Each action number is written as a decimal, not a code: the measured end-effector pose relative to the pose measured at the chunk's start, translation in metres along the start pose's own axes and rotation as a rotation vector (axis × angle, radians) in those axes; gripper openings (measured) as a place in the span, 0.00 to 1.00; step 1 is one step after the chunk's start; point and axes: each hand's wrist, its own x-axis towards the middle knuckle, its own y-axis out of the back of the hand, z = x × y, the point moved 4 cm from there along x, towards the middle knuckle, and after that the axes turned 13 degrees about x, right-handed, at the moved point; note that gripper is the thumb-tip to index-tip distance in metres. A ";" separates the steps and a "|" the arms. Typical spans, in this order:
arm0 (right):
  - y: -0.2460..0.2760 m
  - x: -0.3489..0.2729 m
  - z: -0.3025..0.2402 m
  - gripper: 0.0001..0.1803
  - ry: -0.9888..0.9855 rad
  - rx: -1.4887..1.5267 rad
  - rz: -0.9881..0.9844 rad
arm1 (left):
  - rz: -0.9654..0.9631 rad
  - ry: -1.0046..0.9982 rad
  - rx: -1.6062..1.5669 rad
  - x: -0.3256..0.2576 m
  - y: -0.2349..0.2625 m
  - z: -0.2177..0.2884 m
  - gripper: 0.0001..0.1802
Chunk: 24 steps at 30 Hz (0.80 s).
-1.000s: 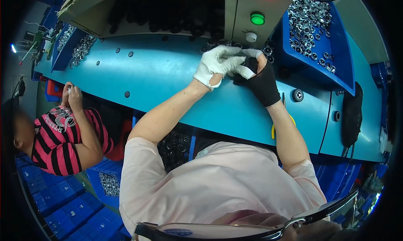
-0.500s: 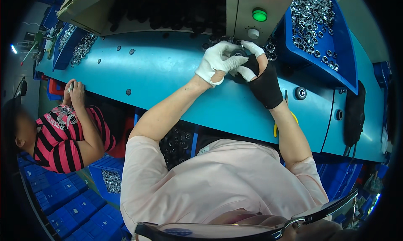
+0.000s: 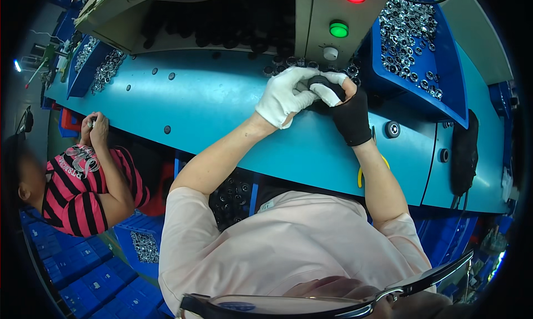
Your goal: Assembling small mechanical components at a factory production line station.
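Note:
My left hand (image 3: 284,97), in a white glove, meets my right hand (image 3: 351,112) over the far part of the blue-green table. A black fingerless glove covers the right, with white wraps on its fingers. Both hands curl together around a small black round part (image 3: 317,81), mostly hidden by the fingers; it looks like a wheel. Just beyond the fingertips lie several shiny-centred black round pieces (image 3: 291,62). To the right of my right wrist a black wheel (image 3: 392,129) with a metal centre rests on the table, and another black wheel (image 3: 443,155) lies farther right.
A blue bin (image 3: 419,103) of shiny metal rings stands at the right, beside a control box (image 3: 316,33) with red and green lights. Yellow-handled pliers (image 3: 360,178) lie under my right forearm. A black bundle (image 3: 464,152) is far right. Another person (image 3: 89,186) sits at the left.
The black round part showed between my fingers before and is now mostly covered. My right fingers have closed further over it, and my left hand has drawn slightly nearer. The view has shifted a little.

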 end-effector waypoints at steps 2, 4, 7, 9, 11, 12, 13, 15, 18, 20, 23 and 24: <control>-0.001 -0.001 -0.001 0.13 -0.024 -0.043 0.009 | 0.031 -0.030 0.042 -0.002 0.000 -0.001 0.24; -0.002 -0.002 0.002 0.12 -0.048 -0.084 0.020 | 0.043 -0.014 0.173 -0.003 0.000 -0.002 0.24; -0.001 0.000 0.002 0.11 -0.008 -0.113 0.047 | 0.046 -0.029 0.220 -0.003 -0.002 -0.002 0.23; 0.000 0.003 0.006 0.11 -0.328 0.041 -0.005 | -0.001 0.034 0.015 0.001 0.003 -0.005 0.23; 0.002 0.005 0.017 0.12 -0.230 0.121 -0.052 | -0.070 0.161 -0.298 0.004 0.006 -0.004 0.23; 0.002 0.006 0.018 0.12 -0.138 0.197 -0.099 | -0.070 0.157 -0.296 0.006 0.009 -0.003 0.23; 0.004 0.005 0.024 0.15 -0.216 0.247 -0.109 | -0.073 0.230 -0.347 0.007 0.010 -0.005 0.23; 0.003 0.003 0.023 0.16 -0.211 0.260 -0.115 | -0.059 0.311 -0.370 0.007 0.010 -0.004 0.22; 0.000 0.003 0.015 0.19 -0.183 0.301 -0.130 | -0.059 0.330 -0.388 0.007 0.011 -0.005 0.20; -0.001 0.004 0.014 0.22 -0.153 0.329 -0.137 | -0.060 0.335 -0.459 0.006 0.010 -0.007 0.20; -0.002 0.007 0.008 0.25 -0.003 0.248 -0.167 | -0.045 0.317 -0.568 0.007 0.008 -0.003 0.21; -0.002 0.005 0.009 0.26 -0.087 0.327 -0.154 | -0.032 0.300 -0.607 0.008 0.008 -0.001 0.22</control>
